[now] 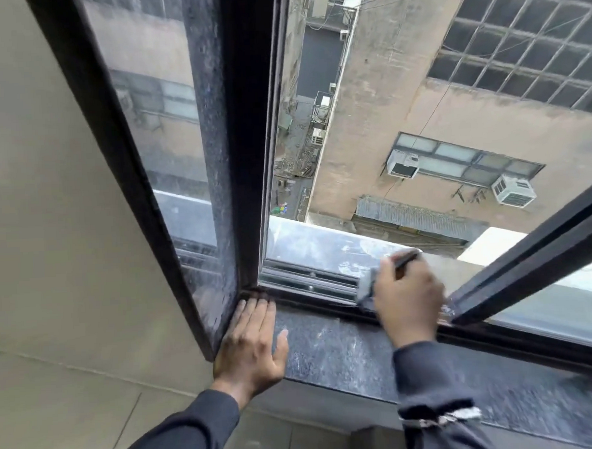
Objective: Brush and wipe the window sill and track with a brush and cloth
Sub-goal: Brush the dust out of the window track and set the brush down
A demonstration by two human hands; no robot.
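Note:
The dark speckled stone window sill (pixel 339 352) runs across the lower middle, streaked with pale dust. Beyond it lies the metal window track (pixel 308 280) with its grooves, at an open sash. My left hand (pixel 251 346) lies flat and open on the sill's left end, fingertips against the dark frame corner. My right hand (pixel 408 300) is closed around a dark-handled brush (pixel 404 259); a grey bristle head or cloth (pixel 366 286) shows at its left, pressed onto the track. That hand is blurred, so I cannot tell brush from cloth there.
A dark vertical window frame (pixel 242 141) stands left of the opening. Another sash frame (pixel 530 263) slants in from the right, close to my right hand. An outer ledge (pixel 323 243) lies past the track, with a drop to buildings below. A beige wall (pixel 46 203) fills the left.

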